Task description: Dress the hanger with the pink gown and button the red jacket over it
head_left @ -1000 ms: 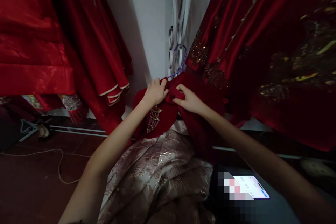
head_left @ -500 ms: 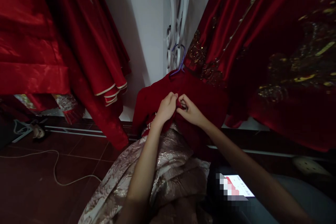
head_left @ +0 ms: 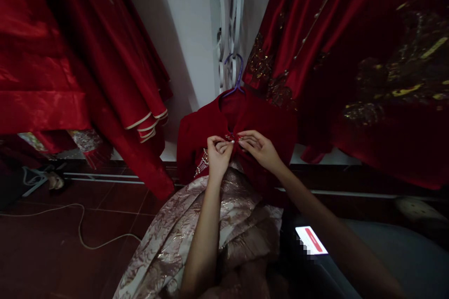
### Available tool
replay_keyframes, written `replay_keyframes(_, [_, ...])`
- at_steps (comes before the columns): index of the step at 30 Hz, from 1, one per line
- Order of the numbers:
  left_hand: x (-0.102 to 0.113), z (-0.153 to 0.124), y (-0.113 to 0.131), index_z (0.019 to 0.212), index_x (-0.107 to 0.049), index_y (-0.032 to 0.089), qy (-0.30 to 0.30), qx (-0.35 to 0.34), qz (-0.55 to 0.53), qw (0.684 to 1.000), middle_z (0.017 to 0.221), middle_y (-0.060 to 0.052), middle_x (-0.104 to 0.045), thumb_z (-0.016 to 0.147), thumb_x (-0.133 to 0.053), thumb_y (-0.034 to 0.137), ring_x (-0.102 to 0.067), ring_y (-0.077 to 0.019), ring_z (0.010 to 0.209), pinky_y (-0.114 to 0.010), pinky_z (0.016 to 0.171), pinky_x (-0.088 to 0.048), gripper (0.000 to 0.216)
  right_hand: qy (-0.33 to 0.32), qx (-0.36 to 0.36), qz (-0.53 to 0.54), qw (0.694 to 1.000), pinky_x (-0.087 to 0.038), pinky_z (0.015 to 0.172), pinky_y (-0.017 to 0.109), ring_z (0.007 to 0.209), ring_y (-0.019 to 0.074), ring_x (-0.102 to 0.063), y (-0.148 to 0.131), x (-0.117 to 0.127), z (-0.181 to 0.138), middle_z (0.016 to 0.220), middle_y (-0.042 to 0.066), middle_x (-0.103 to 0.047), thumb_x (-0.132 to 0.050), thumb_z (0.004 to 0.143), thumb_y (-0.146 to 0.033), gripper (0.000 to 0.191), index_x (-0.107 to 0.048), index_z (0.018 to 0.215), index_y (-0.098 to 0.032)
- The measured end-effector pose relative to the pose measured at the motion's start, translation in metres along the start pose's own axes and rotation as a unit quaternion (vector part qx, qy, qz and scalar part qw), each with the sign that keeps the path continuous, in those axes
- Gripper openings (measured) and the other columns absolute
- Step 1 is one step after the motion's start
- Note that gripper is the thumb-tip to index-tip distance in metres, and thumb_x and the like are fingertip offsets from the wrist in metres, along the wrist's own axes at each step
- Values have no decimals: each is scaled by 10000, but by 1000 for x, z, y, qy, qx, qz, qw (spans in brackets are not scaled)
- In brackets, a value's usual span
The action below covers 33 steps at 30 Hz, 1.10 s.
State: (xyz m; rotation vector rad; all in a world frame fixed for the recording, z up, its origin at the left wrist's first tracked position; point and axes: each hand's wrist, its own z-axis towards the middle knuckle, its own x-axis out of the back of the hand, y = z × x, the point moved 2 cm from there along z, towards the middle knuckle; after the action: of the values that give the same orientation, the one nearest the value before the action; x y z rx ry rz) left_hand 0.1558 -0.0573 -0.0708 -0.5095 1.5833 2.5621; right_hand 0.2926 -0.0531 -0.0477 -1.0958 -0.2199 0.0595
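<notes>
A dark red jacket [head_left: 199, 126] hangs in front of me on a purple hanger [head_left: 240, 74], its neck opening parted at the top. My left hand [head_left: 219, 152] is closed, pinching the jacket's front edge by a small pale bead or button [head_left: 232, 141]. Opposite it, my right hand [head_left: 258, 147] pinches the other front edge with thumb and fingers, fingertips close to the left ones. Beaded trim [head_left: 202, 164] shows on the jacket left of my left hand. A shiny pale brocade fabric [head_left: 182, 224] spreads below the jacket, under my forearms.
Red garments [head_left: 133, 79] hang on the left, and red gowns with gold trim [head_left: 379, 88] on the right. White curved metalwork [head_left: 224, 9] stands behind the hanger. A lit phone [head_left: 312, 240] lies low right. A pale cable [head_left: 82, 224] crosses the tiled floor.
Both hands have shifted slightly down on the jacket front, and the left has turned so its curled fingers show. The jacket's neck opening now shows more widely. The phone screen has changed.
</notes>
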Motion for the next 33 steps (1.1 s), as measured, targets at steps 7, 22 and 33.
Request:
replay_keyframes(7, [1, -4, 12, 853, -536, 161, -69, -43, 88, 993, 825, -23, -583, 763, -563, 212, -584, -93, 763, -229, 712, -493, 107, 15, 46, -81, 996, -555, 710, 295, 919, 188, -619, -13, -1, -1, 1022, 67, -650, -612, 763, -393, 322, -633, 1023, -206])
replay_keyframes(22, [8, -10, 37, 897, -591, 193, -104, -153, 280, 942, 868, -36, -612, 803, -547, 262, -592, -129, 795, -283, 767, -502, 124, 18, 102, -210, 972, -555, 790, 326, 921, 183, -615, -37, -6, -7, 1060, 21, -633, -532, 834, -342, 325, -622, 1143, -303])
replay_keyframes(33, [11, -10, 42, 893, -597, 206, -123, -181, 333, 917, 883, -40, -611, 830, -497, 236, -586, -142, 829, -268, 779, -462, 121, -12, 95, -135, 986, -553, 871, 365, 903, 176, -634, -33, -9, -3, 1068, 14, -622, -587, 781, -335, 373, -625, 1146, -271])
